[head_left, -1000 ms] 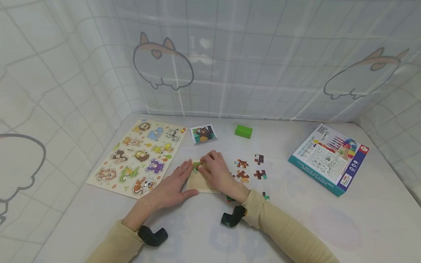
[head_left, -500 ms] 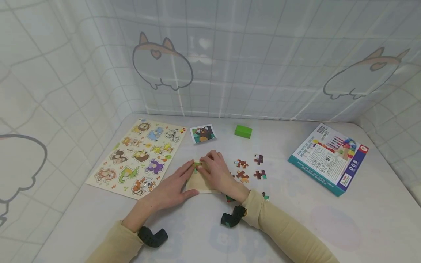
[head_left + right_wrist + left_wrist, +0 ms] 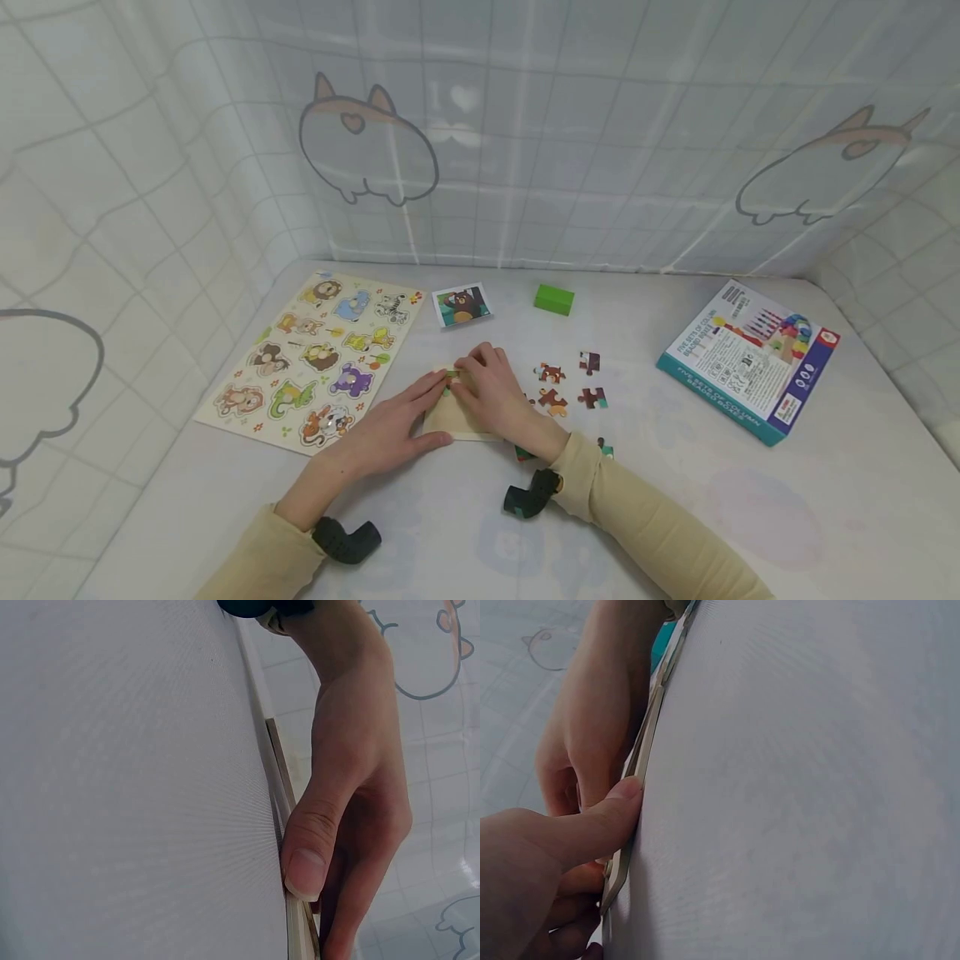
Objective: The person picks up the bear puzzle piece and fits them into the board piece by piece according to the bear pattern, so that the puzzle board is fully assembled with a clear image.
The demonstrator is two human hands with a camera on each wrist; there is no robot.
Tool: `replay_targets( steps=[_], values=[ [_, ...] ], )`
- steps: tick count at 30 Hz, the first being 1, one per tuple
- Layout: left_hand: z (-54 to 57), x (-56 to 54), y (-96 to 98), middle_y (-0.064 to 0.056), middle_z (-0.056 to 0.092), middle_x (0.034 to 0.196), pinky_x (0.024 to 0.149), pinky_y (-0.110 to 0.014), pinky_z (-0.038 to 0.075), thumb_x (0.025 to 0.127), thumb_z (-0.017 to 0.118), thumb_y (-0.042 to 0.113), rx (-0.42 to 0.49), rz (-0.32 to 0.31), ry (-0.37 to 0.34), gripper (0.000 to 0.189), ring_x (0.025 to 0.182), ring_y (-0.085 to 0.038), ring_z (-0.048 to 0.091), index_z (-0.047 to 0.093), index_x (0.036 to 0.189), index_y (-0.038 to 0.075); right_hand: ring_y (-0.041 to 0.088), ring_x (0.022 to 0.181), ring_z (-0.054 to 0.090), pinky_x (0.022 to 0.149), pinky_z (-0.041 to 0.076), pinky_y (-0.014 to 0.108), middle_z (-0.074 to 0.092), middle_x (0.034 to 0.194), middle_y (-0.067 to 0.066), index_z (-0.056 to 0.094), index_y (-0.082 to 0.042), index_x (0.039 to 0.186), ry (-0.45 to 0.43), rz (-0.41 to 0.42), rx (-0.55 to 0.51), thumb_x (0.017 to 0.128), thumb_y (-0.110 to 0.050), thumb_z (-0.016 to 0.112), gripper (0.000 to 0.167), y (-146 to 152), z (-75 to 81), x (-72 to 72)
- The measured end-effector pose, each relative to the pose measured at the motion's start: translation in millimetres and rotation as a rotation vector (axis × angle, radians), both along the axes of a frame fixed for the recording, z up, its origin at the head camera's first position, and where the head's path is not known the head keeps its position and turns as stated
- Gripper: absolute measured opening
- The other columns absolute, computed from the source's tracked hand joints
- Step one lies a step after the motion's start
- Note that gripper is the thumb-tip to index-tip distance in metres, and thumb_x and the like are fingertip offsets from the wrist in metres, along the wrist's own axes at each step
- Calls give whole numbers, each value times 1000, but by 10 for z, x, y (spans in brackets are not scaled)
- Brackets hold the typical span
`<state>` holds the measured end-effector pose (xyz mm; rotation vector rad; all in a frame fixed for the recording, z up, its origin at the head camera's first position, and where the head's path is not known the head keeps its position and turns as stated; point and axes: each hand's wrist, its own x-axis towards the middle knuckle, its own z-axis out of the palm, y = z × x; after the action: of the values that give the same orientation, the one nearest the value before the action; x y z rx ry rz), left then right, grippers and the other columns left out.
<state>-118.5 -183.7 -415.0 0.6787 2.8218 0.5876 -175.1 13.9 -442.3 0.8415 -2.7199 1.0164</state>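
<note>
In the head view a plain wooden puzzle board [image 3: 461,423] lies flat between both hands. The left hand [image 3: 386,433] lies along the board's left side with fingers extended. Its fingertips are at the far left corner, and its thumb [image 3: 622,796] touches the near edge. From the right, the right hand [image 3: 491,392] reaches over the board. Its curled thumb and fingers pinch a green jigsaw piece [image 3: 452,377] at that far left corner, mostly covered by the fingers. In the right wrist view the left thumb [image 3: 306,874] shows against the board's edge.
Several loose brown jigsaw pieces [image 3: 552,400] lie right of the board, some partly behind the right wrist. A bear picture card [image 3: 461,306] and a green block [image 3: 554,299] stand beyond. An animal puzzle board [image 3: 307,367] is at left, a bead set box [image 3: 750,362] at right.
The left fingertips have shifted slightly right toward the right fingers, and less of the green piece shows now. The right hand has barely moved.
</note>
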Motion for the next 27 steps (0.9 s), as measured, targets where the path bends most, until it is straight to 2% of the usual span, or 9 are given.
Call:
replay_targets(
  steps=[11, 19, 23, 27],
  values=[
    [-3, 5, -3, -5, 21, 167, 118, -46, 35, 94, 63, 53, 3, 1, -15, 84, 151, -26, 26, 29, 158, 10, 27, 102, 47, 86, 48, 38, 54, 113, 11, 68, -5, 117, -1, -4, -1, 96, -19, 68, 25, -2, 18, 18],
    [-20, -15, -26, -3, 21, 167, 119, -46, 34, 94, 63, 53, 12, 5, -36, 84, 152, -26, 24, 28, 158, 13, 26, 106, 46, 89, 48, 37, 52, 116, 10, 66, -4, 121, -56, 11, 47, 97, -19, 66, 28, -19, 51, 10],
    [-31, -24, -32, -3, 20, 167, 120, -46, 33, 94, 63, 54, 13, -1, -36, 84, 152, -26, 23, 28, 159, 14, 25, 107, 50, 92, 49, 37, 55, 117, 9, 65, -4, 124, -36, 33, 81, 96, -17, 67, 31, 16, 88, 23],
    [-28, -22, -30, -3, 20, 167, 120, -46, 33, 94, 63, 53, 17, -12, -27, 83, 153, -26, 23, 28, 158, 13, 26, 107, 54, 93, 51, 40, 59, 117, 10, 65, -3, 124, -2, 60, 57, 94, -16, 70, 33, 100, 135, 72]
  ],
)
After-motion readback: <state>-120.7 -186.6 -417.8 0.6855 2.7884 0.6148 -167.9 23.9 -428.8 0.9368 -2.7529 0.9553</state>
